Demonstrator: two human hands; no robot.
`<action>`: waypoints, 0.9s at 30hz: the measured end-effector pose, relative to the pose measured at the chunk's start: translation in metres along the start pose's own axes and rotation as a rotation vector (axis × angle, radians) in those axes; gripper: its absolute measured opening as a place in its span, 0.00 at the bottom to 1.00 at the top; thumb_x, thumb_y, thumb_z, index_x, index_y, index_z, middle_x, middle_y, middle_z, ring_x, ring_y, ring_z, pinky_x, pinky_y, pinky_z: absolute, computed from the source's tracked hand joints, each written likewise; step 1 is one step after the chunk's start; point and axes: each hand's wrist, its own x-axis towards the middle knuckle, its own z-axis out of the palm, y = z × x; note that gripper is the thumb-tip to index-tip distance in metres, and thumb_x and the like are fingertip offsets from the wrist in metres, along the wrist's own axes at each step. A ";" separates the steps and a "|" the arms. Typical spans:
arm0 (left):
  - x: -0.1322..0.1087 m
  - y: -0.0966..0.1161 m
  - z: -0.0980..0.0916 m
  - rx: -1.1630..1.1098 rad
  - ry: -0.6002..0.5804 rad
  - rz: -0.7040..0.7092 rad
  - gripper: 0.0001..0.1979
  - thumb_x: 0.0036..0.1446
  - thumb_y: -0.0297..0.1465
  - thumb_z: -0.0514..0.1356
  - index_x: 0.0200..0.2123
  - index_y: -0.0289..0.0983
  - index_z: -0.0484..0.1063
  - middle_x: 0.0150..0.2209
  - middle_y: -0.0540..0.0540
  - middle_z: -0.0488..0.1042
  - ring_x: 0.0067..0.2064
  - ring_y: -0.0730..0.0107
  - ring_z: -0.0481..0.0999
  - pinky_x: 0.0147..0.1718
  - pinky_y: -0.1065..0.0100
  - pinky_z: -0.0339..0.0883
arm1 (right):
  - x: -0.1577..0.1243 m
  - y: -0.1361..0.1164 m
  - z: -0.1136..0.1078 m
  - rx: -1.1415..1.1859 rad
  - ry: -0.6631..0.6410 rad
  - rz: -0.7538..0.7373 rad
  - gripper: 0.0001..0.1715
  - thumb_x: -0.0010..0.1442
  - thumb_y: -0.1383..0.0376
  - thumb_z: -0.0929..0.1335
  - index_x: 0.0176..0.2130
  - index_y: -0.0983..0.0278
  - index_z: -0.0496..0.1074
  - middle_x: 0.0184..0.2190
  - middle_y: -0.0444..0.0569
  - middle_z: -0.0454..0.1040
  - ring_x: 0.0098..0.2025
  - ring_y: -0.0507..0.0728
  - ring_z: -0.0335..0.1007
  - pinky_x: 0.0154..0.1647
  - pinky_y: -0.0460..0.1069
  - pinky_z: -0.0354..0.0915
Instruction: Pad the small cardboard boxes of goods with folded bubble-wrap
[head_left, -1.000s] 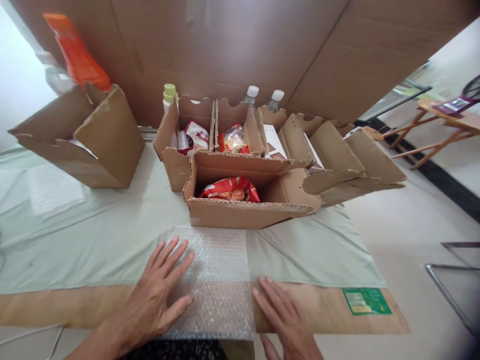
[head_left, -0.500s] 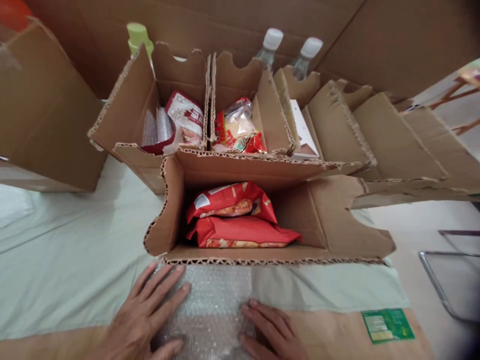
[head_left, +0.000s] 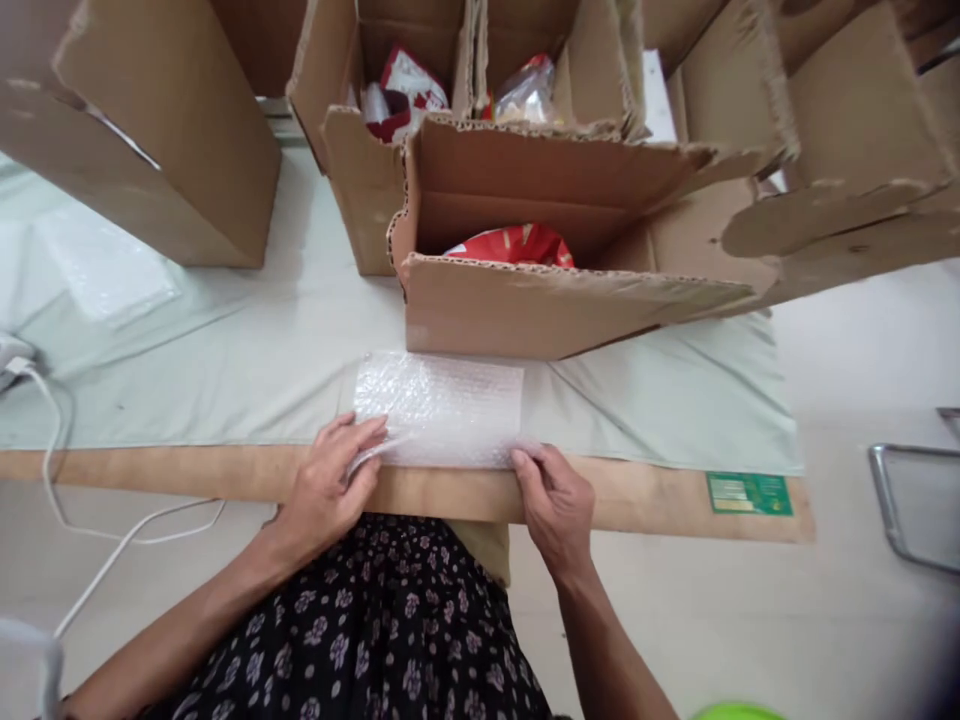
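Observation:
A clear bubble wrap sheet lies flat near the table's front edge. My left hand pinches its lower left corner, where the edge lifts a little between thumb and fingers. At the lower right corner, my right hand grips the wrap between thumb and bent fingers. Just behind the sheet stands an open cardboard box, with a red packet partly visible inside.
More cardboard bins with packets stand behind, and a large box is at the left. A white cable hangs over the left edge. A green card lies at the right, near a metal frame beyond the table.
The view has tilted down, showing the table's edge and my lap. Both hands, previously spread flat over the wrap, have closed on its near corners.

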 end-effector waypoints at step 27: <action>0.045 -0.037 0.003 0.538 0.050 -0.093 0.20 0.58 0.42 0.64 0.48 0.34 0.77 0.49 0.32 0.75 0.49 0.43 0.72 0.48 0.47 0.68 | 0.027 0.016 0.016 -0.568 0.065 -0.131 0.26 0.63 0.52 0.68 0.54 0.65 0.74 0.63 0.65 0.70 0.61 0.74 0.66 0.56 0.68 0.62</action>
